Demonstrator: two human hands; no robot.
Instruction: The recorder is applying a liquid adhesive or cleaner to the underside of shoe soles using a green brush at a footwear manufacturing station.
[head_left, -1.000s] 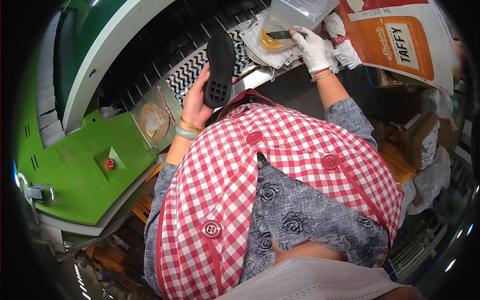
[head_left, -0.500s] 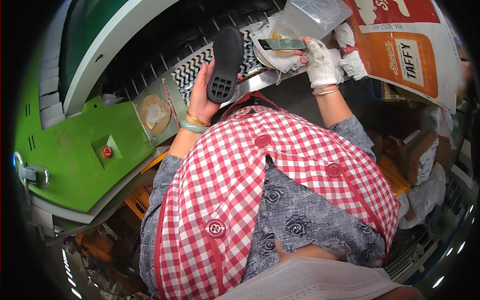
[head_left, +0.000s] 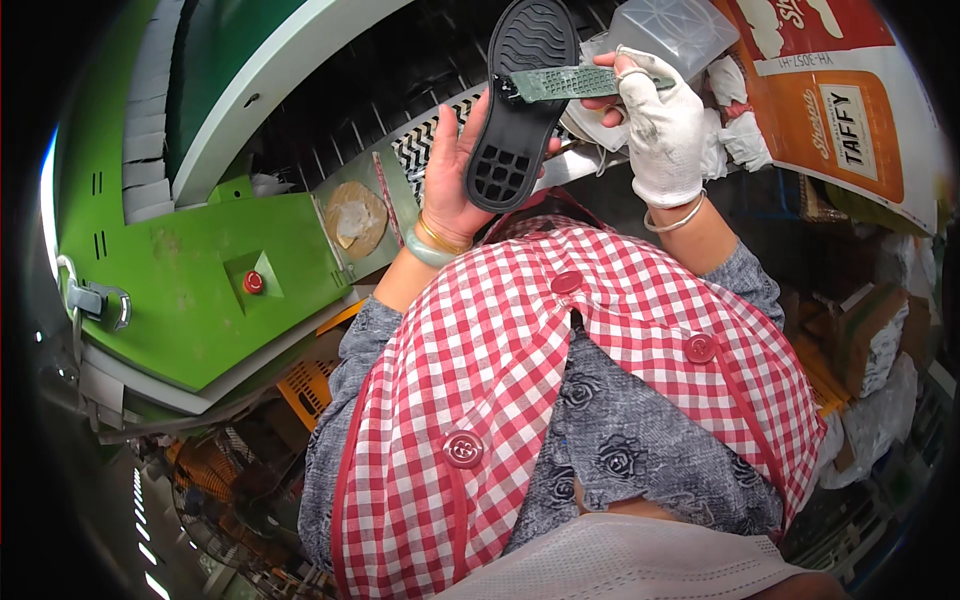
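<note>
Head view shows a black shoe sole (head_left: 515, 135) held upright above the checked apron (head_left: 450, 390), and it serves as the landmark here. The person's left hand (head_left: 450, 195) is bare and clamped on the sole: the palm lies at its lower left edge, and a fingertip shows past its right edge, so the hand seems to cradle it from behind. The right hand (head_left: 665, 140), in a white glove with bare fingertips poking out, is just right of the sole and pinches a flat green strip (head_left: 570, 83). That strip runs leftward across the sole's middle, and its dark end lies over the sole's left edge; whether it presses there cannot be told.

The sole looks like moulded rubber: probably light, springy rather than brittle, hard to break, with some bend through the narrow middle. Its wavy ridges and the square pockets near the lower end should give fingers good purchase, while the smooth middle may be slicker, more so near the shiny spot by the strip's end. The side edges, toward the pocketed end, look the best place to hold. The strip seems thin and fairly stiff, best gripped at the end away from the sole.

Beyond the sole's upper right sits a clear plastic box (head_left: 675, 38); left of and below the sole is a green machine panel (head_left: 180, 310).
</note>
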